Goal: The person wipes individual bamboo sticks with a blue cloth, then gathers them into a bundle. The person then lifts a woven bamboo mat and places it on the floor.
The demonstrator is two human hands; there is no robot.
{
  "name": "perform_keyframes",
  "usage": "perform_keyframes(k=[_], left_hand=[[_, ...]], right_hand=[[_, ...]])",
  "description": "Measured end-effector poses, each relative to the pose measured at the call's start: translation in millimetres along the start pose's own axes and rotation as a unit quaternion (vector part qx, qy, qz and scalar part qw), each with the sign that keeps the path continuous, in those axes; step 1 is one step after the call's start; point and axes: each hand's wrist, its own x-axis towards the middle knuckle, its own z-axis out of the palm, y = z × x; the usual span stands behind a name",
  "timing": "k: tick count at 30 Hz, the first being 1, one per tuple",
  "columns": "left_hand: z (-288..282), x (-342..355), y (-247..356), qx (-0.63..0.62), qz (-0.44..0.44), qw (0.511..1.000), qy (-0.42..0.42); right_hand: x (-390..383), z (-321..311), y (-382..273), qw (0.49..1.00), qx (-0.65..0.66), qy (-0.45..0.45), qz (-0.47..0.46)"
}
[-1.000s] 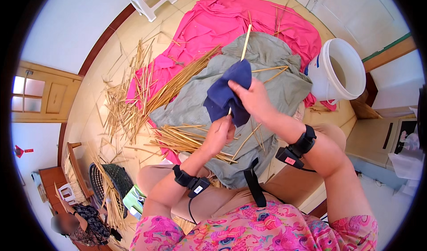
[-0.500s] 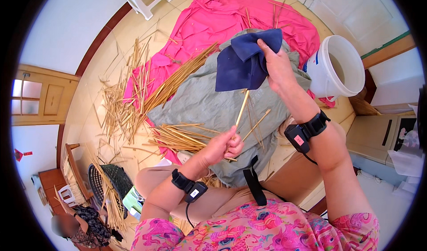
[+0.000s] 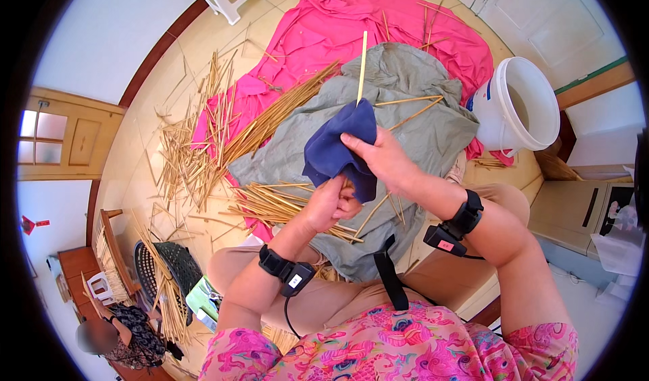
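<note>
Above the grey sheet (image 3: pixel 414 77), the stalk (image 3: pixel 362 67) seems light, stiff and easy to snap, so best held gently near its end: right fingers (image 3: pixel 354 143) pinch the soft cloth (image 3: pixel 331 144) covering its middle, left fingers (image 3: pixel 346 207) curl closed, apparently around its hidden near end.

Here's the head view, worn up high, facing steeply down and over the grey cloth (image 3: pixel 284 161) near its middle! Left hand (image 3: pixel 331 204) and right hand (image 3: pixel 382 157) sit close, between lens and cloth; the patterned shirt (image 3: pixel 405 344) fills the edge below it, the yellow door (image 3: pixel 84 141) bends far out to its left.
</note>
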Motion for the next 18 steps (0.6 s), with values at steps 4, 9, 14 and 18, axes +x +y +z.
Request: perform_keyframes(k=[4, 9, 14, 18], left_hand=[[4.9, 0.7, -0.1, 0.080, -0.026, 0.994, -0.068], [16.0, -1.1, -11.4, 0.173, -0.043, 0.982, -0.069], [18.9, -1.9, -9.2, 0.257, 0.002, 0.966, -0.011], [20.7, -0.2, -4.1, 0.364, 0.095, 0.924, 0.076]], right_hand=[[17.7, -17.2, -11.5, 0.997, -0.006, 0.070, -0.025], [37.7, -50.4, -54.2, 0.975, 0.036, 0.204, -0.075], [39.5, -57.3, -60.8, 0.964, 0.114, 0.206, -0.124], [36.3, -53.9, -47.4, 0.979, 0.039, 0.185, -0.077]])
